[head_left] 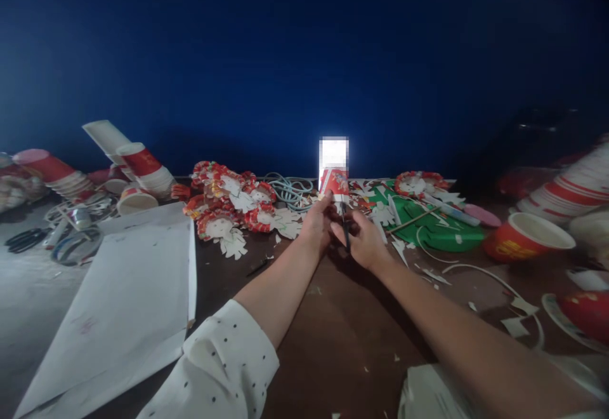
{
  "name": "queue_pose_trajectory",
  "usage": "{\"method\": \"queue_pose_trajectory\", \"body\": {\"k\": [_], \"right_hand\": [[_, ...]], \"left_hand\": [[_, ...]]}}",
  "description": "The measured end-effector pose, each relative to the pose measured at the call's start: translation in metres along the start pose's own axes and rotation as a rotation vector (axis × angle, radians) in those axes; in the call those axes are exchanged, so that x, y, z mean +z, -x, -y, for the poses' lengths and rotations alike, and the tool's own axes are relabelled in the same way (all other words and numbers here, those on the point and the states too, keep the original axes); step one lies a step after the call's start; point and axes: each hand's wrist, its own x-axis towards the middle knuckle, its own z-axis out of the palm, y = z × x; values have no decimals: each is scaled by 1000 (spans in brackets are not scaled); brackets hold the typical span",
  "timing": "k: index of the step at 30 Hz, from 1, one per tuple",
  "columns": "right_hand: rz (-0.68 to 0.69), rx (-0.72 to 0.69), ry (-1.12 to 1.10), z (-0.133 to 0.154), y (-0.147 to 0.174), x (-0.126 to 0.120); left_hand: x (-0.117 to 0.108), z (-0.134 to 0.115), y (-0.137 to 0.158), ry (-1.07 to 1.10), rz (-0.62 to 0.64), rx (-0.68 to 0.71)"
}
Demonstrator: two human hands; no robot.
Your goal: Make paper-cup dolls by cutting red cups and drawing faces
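Note:
At the middle of the table, my left hand [320, 225] grips a red and white paper cup piece [335, 181] printed with a small coloured picture. My right hand [364, 238] is closed around slim dark-handled scissors [346, 232], which point up at the cup piece's lower edge; the fingers partly cover them. The two hands nearly touch. To their left lies a heap of red and white paper cutouts [233, 197] with fringed edges.
Stacked paper cups [147, 168] lean at the left, behind a white board [143, 279]. Black scissors [26, 239] lie at far left. On the right are a green sheet [428, 232], a red cup [528, 238] and paper scraps [516, 325]. A bright patch [333, 151] glows behind the hands.

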Motion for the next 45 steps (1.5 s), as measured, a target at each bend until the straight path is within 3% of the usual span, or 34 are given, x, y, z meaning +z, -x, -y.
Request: {"method": "queue_pose_trajectory", "body": {"k": [15,31,37,45], "right_hand": [[-38,-2,133,-8,1,-1],[-55,30,-3,0,-2,-1],[-101,24,-100,-6,-7,-4],[-102,-4,-72,-11,-7,-5]], "left_hand": [[2,10,0,56,-31,-7],[1,8,0,62,-50,-34],[3,16,6,-11,58,-81],[-1,21,2,-31,83,-65]]}}
